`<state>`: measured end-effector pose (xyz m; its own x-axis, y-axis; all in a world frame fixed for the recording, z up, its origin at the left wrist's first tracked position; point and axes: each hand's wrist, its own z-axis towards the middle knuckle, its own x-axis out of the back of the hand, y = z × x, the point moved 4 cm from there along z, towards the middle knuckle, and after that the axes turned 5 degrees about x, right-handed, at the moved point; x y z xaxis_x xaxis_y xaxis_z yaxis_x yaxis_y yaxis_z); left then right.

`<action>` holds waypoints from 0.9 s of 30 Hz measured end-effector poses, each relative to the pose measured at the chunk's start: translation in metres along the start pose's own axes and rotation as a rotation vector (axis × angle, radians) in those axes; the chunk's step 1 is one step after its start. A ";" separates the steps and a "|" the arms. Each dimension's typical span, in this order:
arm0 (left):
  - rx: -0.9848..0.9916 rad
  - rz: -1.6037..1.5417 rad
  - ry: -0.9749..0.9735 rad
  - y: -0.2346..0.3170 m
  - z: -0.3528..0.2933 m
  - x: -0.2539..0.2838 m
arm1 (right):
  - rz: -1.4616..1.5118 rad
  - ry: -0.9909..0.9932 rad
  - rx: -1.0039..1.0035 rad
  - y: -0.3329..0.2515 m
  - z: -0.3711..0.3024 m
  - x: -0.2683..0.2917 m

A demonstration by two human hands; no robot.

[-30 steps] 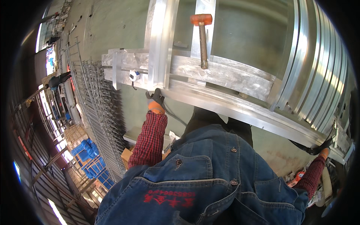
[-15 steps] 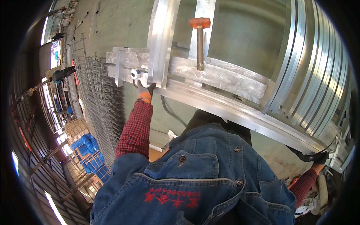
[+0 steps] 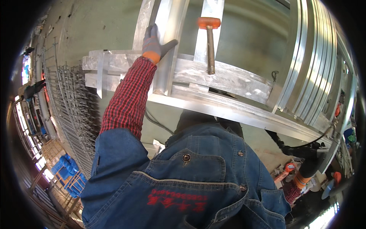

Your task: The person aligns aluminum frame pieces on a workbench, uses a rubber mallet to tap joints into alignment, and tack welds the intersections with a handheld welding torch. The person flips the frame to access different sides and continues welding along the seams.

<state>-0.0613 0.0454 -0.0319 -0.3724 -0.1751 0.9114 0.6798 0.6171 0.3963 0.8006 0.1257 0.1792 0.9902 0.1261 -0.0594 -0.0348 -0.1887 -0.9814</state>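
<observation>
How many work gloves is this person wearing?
2: one on the left hand, over a silvery bar; one on the right hand, in shadow near the long rail's right end. Others may be hidden.

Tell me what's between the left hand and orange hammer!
In the head view: a silver beam, greenish floor, then the flat bar under the hammer.

here's a bench of scuffed aluminium beams [image 3: 238, 85], and an orange-headed mallet [image 3: 210, 42] lies with its handle over one! at left a long aluminium profile [image 3: 164, 76] crosses; slim metal profiles [image 3: 314, 68] line the right.
</observation>
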 end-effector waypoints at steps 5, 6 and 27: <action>0.044 0.118 -0.124 0.000 0.000 -0.011 | -0.535 0.032 0.199 -0.032 0.017 -0.188; 0.060 0.099 -0.161 0.002 -0.002 -0.010 | -0.568 -0.030 0.230 -0.035 0.027 -0.223; 0.185 -0.003 -0.432 0.019 -0.009 0.024 | -0.728 -1.382 -0.305 0.038 0.093 -0.599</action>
<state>-0.0516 0.0463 -0.0014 -0.6297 0.1345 0.7651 0.5691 0.7503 0.3365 0.1936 0.1340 0.1606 -0.1032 0.9889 0.1067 0.5660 0.1465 -0.8112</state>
